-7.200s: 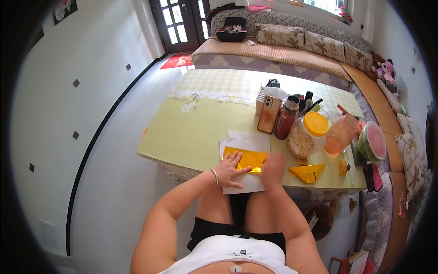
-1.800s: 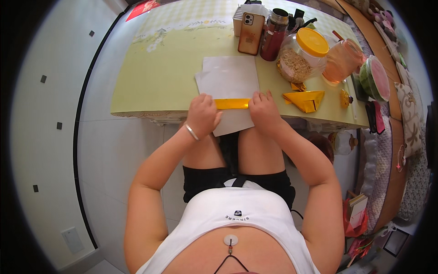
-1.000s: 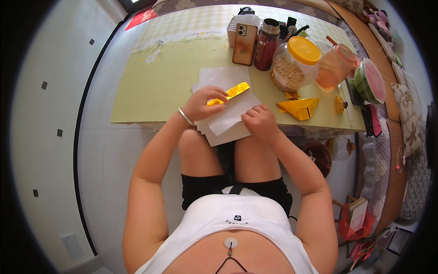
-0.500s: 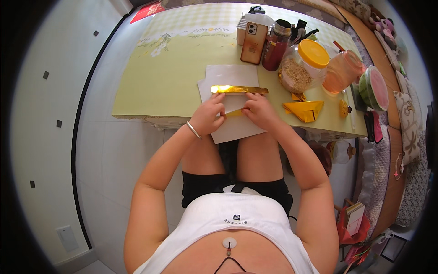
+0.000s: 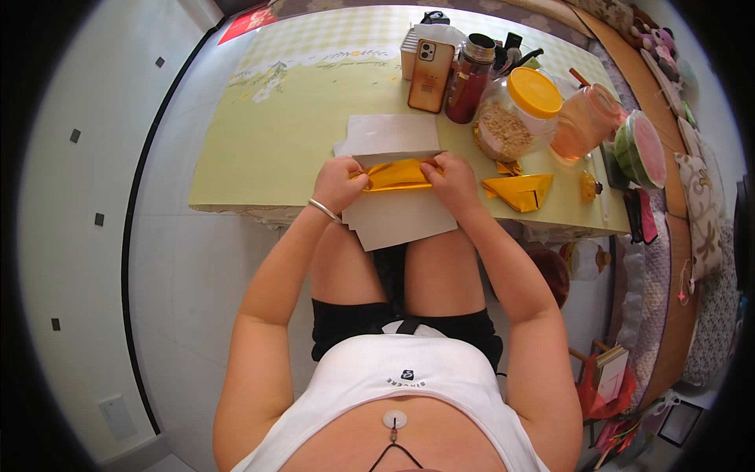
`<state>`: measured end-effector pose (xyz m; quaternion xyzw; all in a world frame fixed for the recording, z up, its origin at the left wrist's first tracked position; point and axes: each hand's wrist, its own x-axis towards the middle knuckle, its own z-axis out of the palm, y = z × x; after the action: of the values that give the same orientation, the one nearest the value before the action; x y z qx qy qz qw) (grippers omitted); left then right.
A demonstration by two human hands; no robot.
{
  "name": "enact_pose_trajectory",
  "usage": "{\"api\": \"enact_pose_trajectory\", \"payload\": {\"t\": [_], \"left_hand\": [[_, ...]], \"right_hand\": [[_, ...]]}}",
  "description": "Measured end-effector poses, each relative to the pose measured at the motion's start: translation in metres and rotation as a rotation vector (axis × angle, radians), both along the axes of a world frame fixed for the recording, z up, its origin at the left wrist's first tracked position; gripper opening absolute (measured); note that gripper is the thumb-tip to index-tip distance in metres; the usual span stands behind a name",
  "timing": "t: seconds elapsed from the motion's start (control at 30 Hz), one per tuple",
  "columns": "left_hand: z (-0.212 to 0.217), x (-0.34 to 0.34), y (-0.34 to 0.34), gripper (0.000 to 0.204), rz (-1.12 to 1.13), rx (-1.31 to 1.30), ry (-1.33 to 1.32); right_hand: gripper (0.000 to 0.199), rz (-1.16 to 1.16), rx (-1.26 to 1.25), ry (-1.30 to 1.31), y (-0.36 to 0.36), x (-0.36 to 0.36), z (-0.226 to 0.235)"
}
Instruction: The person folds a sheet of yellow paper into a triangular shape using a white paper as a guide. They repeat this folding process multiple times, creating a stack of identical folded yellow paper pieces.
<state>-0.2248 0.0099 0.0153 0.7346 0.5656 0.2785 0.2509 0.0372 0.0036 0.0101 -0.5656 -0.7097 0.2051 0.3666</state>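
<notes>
A strip of gold foil paper (image 5: 395, 175) stretches between my two hands at the near edge of the table. My left hand (image 5: 340, 184) pinches its left end, and my right hand (image 5: 450, 181) grips the right end. The foil looks folded lengthwise and slightly curved, its dull yellow face showing. White paper sheets (image 5: 403, 220) lie beneath, partly overhanging the edge above my thighs. Right of my right hand rests a folded gold foil piece (image 5: 521, 192), shaped like a boat, with a smaller gold foil bit (image 5: 509, 167) behind it.
Across the table's back right stand a phone (image 5: 430, 76), a dark red thermos (image 5: 470, 82), a yellow-lidded jar (image 5: 507, 126) of pale bits, a pinkish jug (image 5: 586, 122) and a cut watermelon (image 5: 641, 149). A small yellow bottle (image 5: 590, 186) sits near the right edge. Yellow-green cloth (image 5: 267, 149) covers the table.
The foil strip has moved nearer me and tipped, from its shiny gold face to a duller yellow one. My hands have gone from pressing along it to gripping its ends, spread wider apart.
</notes>
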Motion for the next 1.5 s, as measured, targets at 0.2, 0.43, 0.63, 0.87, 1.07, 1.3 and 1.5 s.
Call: {"api": "enact_pose_trajectory", "payload": {"t": [0.2, 0.43, 0.63, 0.87, 1.07, 1.3, 1.5], "left_hand": [[-0.018, 0.018, 0.016, 0.02, 0.199, 0.148, 0.238], [-0.015, 0.03, 0.009, 0.035, 0.032, 0.565, 0.278], [-0.017, 0.044, -0.023, 0.061, -0.33, 0.422, 0.392], [-0.017, 0.043, -0.029, 0.075, -0.339, 0.404, 0.476], [-0.015, 0.045, -0.029, 0.077, -0.328, 0.392, 0.51], [-0.016, 0.045, -0.028, 0.075, -0.336, 0.376, 0.507], [-0.012, 0.044, -0.026, 0.068, -0.396, 0.373, 0.565]], "right_hand": [[0.022, -0.224, 0.075, -0.209, 0.011, -0.006, -0.026], [0.02, -0.26, 0.062, -0.217, 0.013, -0.008, -0.032], [0.021, -0.259, 0.1, -0.202, 0.011, -0.006, -0.031], [0.019, -0.271, 0.161, -0.12, 0.011, 0.0, -0.033], [0.019, -0.286, 0.185, -0.151, 0.012, -0.001, -0.035], [0.019, -0.285, 0.19, -0.159, 0.011, -0.002, -0.034], [0.025, -0.284, 0.127, -0.183, 0.006, 0.0, -0.031]]}}
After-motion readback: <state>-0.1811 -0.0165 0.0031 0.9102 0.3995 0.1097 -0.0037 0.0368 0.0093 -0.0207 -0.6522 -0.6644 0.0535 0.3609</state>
